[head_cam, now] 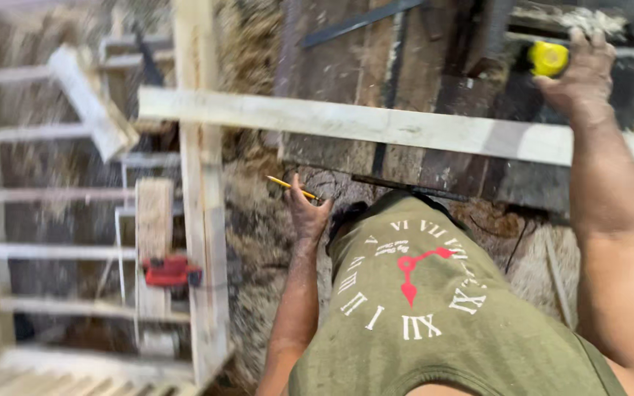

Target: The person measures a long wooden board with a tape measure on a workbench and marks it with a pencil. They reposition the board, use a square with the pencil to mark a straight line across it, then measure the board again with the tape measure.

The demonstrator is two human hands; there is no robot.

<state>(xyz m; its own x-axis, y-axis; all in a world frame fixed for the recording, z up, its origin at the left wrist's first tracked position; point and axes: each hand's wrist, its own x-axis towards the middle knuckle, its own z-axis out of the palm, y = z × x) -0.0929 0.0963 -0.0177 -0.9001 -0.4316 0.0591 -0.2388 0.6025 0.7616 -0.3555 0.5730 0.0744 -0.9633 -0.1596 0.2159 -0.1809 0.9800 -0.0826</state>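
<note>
pale wooden frame with rungs [75,253] seen at left | red tool [170,271] lodged on frame | long pale plank [376,126] laid across dark worn desk [405,66] | sawdust-covered floor [254,227] seen below

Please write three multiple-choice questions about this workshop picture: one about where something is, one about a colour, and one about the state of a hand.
1. Where does the long pale plank lie?
A. Across the dark workbench
B. Flat on the floor
C. Leaning upright on a wall

2. What colour is the tape measure?
A. Red
B. Yellow
C. Blue

3. What is the left hand doing?
A. Resting empty
B. Holding a pencil
C. Gripping a hammer

Answers: 1 A, the plank spans the bench top crosswise. 2 B, its case shows bright yellow under the right hand. 3 B, a yellow pencil sticks out from its fingers.
</note>
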